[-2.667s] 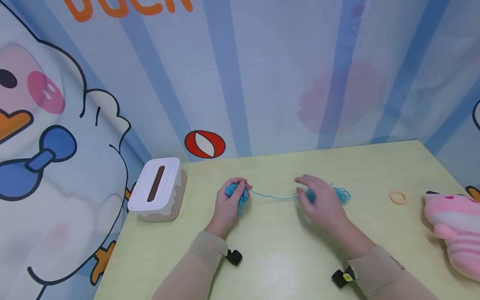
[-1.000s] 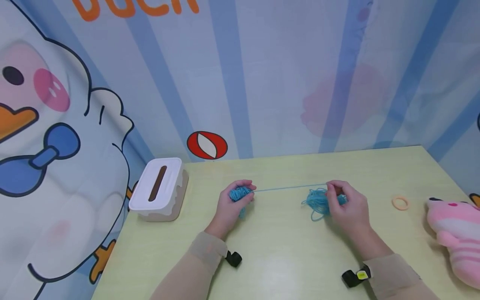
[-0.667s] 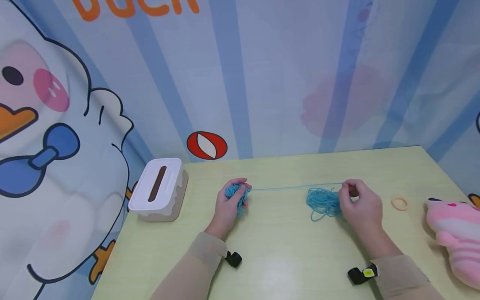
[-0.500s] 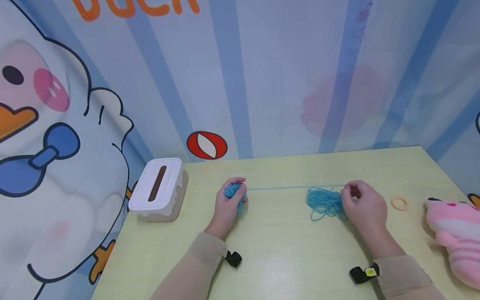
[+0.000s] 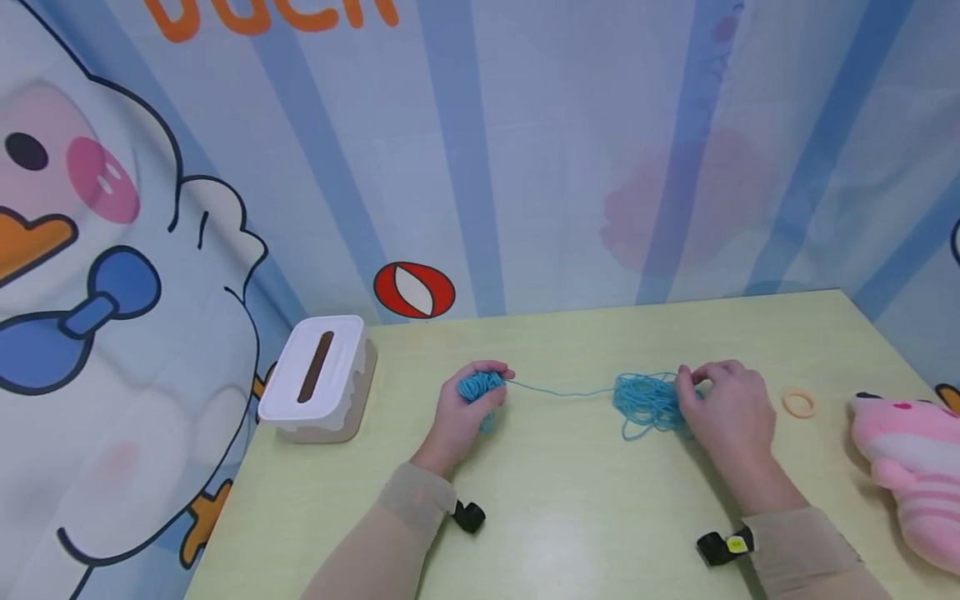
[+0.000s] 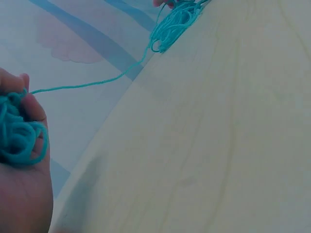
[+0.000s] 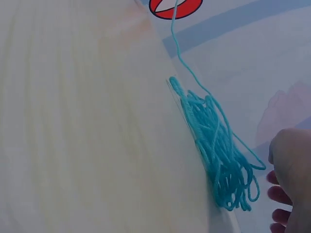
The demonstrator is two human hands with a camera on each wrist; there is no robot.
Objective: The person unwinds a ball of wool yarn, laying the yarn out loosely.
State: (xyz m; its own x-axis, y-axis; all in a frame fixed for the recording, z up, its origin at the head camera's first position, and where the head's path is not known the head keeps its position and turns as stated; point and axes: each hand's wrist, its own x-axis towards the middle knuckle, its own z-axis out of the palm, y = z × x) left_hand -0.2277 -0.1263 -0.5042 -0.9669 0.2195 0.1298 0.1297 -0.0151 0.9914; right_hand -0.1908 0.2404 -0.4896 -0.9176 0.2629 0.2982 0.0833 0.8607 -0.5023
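We see the strand (image 5: 561,393) sagging now, where half a second ago it ran taut between the hands. The left hand (image 5: 459,414) still grips its yarn bundle (image 5: 478,384), while the right hand (image 5: 731,417), which was pinching the strand, has loosened beside the yarn pile (image 5: 647,404) on the table (image 5: 555,517). From the dim wrist view, we think it holds nothing.

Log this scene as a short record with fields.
Left hand: gripping wound blue yarn bundle
Loose yarn pile: on table
Right hand: beside pile, fingers curved, no visible grip
Strand: slack, running from bundle to pile
Lidded box: left of both hands
Ring: right of right hand
Plush toy: pink, far right
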